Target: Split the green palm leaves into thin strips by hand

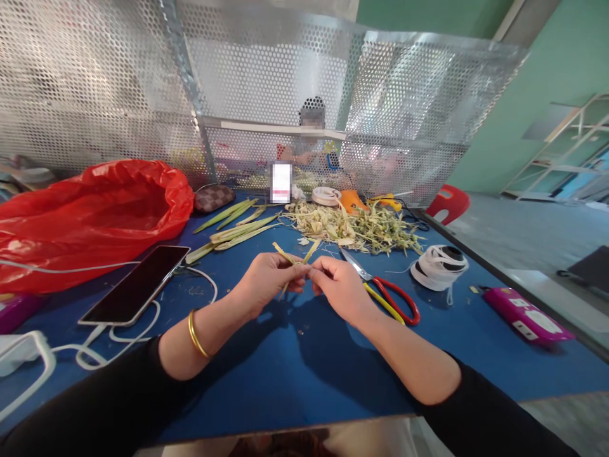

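Note:
My left hand (273, 277) is closed around thin yellow-green leaf strips (311, 251) that cross in a V above the fingertips, with a short end showing below. Touching the base of the V from the right, my right hand (339, 285) is pinched at the same strips. Both hands are held over the blue table in its middle. Scissors (394, 300) with red and yellow handles lie just right of my right hand, blades pointing away. Long green leaves (238, 233) lie beyond my left hand, and a pile of pale cut leaf pieces (352, 227) is farther back.
A red plastic bag (109, 219), a dark phone (136, 285) and white cables are at the left. To the right are a white ribbon roll (440, 266) and a purple packet (526, 315). A lit phone (281, 182) stands before the perforated metal screen (266, 76), with a person behind it.

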Available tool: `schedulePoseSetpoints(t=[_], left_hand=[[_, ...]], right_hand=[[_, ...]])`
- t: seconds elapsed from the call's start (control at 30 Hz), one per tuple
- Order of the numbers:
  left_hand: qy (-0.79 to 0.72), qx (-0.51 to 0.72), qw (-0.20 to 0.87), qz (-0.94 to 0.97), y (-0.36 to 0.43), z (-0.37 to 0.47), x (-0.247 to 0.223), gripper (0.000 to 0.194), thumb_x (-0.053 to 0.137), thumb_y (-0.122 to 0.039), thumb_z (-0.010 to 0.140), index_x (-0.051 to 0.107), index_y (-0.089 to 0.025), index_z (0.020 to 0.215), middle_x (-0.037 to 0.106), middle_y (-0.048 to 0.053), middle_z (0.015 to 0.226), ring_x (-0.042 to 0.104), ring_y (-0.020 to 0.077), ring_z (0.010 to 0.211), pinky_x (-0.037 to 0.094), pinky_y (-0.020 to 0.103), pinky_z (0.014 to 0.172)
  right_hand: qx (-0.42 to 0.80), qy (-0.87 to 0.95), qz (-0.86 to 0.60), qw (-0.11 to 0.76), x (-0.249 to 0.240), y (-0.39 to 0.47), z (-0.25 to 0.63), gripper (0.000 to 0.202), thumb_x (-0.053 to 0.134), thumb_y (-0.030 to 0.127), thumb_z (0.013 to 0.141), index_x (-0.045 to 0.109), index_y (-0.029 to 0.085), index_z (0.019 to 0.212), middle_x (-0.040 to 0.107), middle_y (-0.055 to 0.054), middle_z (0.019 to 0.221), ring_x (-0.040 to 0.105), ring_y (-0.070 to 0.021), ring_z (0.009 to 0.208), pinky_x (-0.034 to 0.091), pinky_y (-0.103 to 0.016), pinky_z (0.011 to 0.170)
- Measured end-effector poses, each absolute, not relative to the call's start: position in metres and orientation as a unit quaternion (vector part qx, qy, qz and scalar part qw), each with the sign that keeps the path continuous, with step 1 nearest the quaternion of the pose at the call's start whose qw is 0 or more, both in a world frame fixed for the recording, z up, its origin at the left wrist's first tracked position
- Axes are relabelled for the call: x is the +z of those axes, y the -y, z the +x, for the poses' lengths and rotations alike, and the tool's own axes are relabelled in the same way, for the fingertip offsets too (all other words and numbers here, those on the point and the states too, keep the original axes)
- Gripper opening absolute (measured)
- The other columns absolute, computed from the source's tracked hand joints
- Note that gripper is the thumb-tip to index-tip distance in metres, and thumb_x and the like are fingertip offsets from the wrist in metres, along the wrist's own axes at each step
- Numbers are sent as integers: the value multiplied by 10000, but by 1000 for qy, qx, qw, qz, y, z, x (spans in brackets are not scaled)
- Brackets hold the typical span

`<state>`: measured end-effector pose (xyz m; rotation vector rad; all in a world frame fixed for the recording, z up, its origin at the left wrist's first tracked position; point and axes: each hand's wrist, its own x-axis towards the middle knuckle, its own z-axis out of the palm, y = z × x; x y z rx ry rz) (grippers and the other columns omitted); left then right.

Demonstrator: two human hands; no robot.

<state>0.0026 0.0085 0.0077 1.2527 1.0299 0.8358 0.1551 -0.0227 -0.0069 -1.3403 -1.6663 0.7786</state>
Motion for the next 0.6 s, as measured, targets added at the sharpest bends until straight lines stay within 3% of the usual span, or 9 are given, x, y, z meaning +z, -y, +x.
schedulePoseSetpoints(t=[0.33,0.5,0.6], left_hand=[[-463,362,600,543,-16,-5,18,278,800,-301,525,685,-119,701,600,2,501,536,101,470,479,242,532],[-450,318,643,532,-19,-10,18,283,784,-331,568,701,-120,738,619,14,557,556,101,504,477,239,577],[-433,284,677,523,-18,-11,19,290,759,-377,601,696,-125,731,646,38,616,594,124,546,469,240,583]], right_hand=[[285,686,-536,402,5,23,164,175,536,263,798,556,194,638,519,40,519,475,-108,500,354,-231,513],[373,645,-528,408,5,20,163,198,544,301,797,573,185,639,541,36,530,506,-112,519,390,-240,551],[423,587,-517,457,4,16,163,204,577,357,776,593,178,679,605,18,619,544,-121,600,418,-252,620]])
